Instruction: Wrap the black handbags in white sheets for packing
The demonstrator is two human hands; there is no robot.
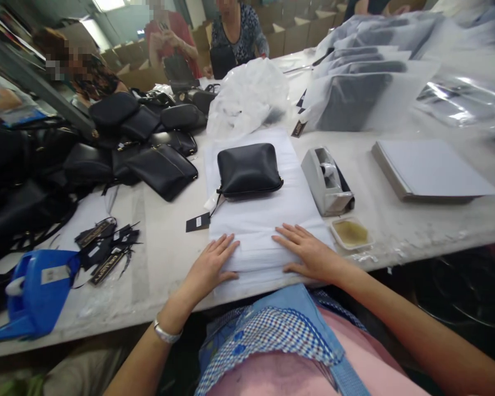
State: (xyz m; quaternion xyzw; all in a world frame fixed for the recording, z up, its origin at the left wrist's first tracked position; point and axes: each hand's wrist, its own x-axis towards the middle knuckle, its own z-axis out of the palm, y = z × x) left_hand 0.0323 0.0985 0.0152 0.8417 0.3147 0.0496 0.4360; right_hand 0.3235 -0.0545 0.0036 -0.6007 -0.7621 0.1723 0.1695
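A black bag (249,169) lies on a stack of thin white sheets (264,223) in front of me. From its left corner a black tag (198,222) hangs onto the table. My left hand (214,264) rests with fingers apart on the near left edge of the sheets, holding nothing. On their near right side my right hand (307,253) lies flat, fingers spread and also without anything in it. Both hands are nearer to me than the bag and do not touch it.
Right of the sheets are a grey tape dispenser (328,181), a shallow dish (351,233) and a stack of white boards (433,168). Black bags (160,168), loose tags (103,250) and a blue container (43,291) are left. Wrapped bags (355,102) stand behind; people work across the table.
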